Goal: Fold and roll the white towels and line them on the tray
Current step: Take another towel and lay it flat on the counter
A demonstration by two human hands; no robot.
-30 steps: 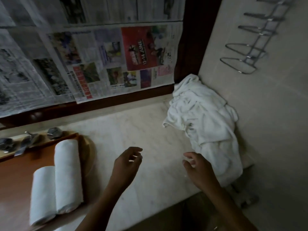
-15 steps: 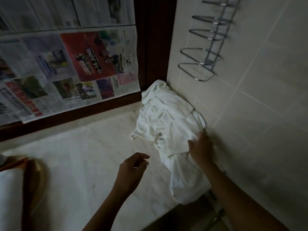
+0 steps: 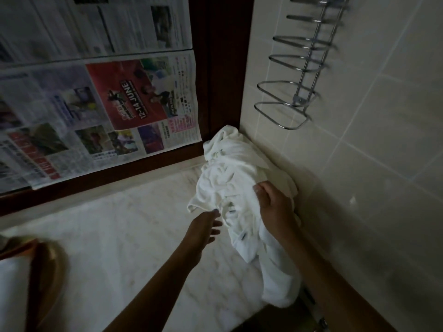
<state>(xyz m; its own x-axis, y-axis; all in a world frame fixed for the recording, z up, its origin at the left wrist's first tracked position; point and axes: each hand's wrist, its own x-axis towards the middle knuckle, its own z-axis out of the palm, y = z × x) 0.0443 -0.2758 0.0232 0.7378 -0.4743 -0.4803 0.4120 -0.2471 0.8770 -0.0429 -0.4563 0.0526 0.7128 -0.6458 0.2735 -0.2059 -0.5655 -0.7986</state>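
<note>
A crumpled heap of white towels (image 3: 230, 178) lies in the right corner of the marble counter (image 3: 124, 236), against the tiled wall, with one end hanging over the front edge. My right hand (image 3: 275, 207) grips a fold on top of the heap. My left hand (image 3: 203, 228) reaches toward the heap's left edge with fingers stretched out, its fingertips at the cloth. At the far left, the brown wooden tray (image 3: 45, 264) shows its rim, with a rolled white towel (image 3: 12, 293) partly cut off by the frame.
Newspaper sheets (image 3: 96, 104) cover the pane behind the counter, framed in dark wood (image 3: 220, 68). A chrome wire rack (image 3: 297, 85) hangs on the tiled wall (image 3: 371, 164) above the heap. The counter's front edge runs below my arms.
The view has swung right, so the tray slid to the left edge. My right hand went onto the heap and took hold of a fold. My left hand has stretched toward the towels.
</note>
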